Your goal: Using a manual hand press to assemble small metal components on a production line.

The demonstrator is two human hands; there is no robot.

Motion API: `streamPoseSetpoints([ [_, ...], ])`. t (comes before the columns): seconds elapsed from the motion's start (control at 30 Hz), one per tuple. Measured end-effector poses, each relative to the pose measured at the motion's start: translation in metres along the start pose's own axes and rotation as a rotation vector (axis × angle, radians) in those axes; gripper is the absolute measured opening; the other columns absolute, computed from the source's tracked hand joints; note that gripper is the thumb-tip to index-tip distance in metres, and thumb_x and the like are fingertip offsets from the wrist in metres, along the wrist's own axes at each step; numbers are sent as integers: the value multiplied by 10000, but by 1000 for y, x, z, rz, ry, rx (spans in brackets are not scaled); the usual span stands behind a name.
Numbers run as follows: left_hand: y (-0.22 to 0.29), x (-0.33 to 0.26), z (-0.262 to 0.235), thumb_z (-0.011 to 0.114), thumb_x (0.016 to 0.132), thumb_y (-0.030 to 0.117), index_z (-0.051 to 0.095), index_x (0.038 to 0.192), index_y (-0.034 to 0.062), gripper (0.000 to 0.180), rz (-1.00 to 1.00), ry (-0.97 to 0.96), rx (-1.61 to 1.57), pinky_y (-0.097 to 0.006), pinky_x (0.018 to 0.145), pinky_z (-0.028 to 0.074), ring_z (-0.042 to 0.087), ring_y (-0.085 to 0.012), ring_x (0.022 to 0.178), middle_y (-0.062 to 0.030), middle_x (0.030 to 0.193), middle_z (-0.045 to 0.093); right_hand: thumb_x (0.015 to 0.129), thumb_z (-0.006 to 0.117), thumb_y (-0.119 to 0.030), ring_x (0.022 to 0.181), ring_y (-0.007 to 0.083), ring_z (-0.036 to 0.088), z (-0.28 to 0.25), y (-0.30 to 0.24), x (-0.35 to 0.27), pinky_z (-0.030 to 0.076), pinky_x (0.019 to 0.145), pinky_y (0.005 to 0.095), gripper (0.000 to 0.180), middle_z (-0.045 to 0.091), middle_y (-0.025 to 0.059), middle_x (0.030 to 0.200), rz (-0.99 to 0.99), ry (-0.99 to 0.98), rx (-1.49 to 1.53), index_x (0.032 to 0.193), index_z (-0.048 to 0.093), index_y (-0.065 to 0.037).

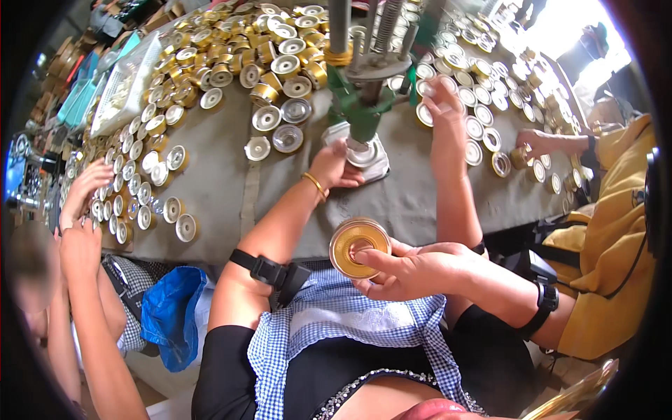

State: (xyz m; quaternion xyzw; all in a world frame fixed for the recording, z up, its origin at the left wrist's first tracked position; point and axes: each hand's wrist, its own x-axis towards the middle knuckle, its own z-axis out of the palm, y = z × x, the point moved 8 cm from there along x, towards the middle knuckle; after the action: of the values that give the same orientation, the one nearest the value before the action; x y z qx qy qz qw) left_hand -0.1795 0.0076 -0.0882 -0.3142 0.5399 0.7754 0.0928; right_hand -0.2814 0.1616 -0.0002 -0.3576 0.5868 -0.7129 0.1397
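Note:
My right hand [413,269] is low in front of my checked apron [336,315], shut on a round gold lid [359,245] that faces up at me, with the thumb pressed on its centre. My left hand [334,166], wearing a gold bracelet, reaches across the grey table [217,182] and rests with curled fingers against the white base [371,157] of a green hand press [360,105]. Whether it grips anything there is hidden. Just right of the press, another bare arm [451,154] reaches up to the silver lids.
Gold and silver lids [238,49] lie in heaps and rows over the table. At the left a person's hands [82,203] sort lids; at the right a person in yellow [609,231] handles one. A blue bag [171,315] hangs at the table's front edge.

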Motion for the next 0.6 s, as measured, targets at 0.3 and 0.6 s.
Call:
streamPoseSetpoints([
  [0.3, -16, -26, 1, 576, 948, 257, 475, 1377, 125, 460, 444, -53, 259, -273, 771, 523, 640, -114, 865, -76, 1179, 616, 790, 729, -342, 1235, 349, 404, 48, 21, -62, 377, 995, 453, 716, 422, 219, 1353, 176, 25, -1021, 1319, 423, 32],
  [0.6, -24, -62, -5, 674, 884, 200, 571, 1118, 7, 321, 557, 83, 217, -302, 728, 519, 629, -123, 826, -74, 963, 679, 853, 715, -176, 941, 130, 610, 60, 46, -90, 507, 822, 276, 436, 645, 83, 1053, 564, 37, 122, 1191, 536, 33],
])
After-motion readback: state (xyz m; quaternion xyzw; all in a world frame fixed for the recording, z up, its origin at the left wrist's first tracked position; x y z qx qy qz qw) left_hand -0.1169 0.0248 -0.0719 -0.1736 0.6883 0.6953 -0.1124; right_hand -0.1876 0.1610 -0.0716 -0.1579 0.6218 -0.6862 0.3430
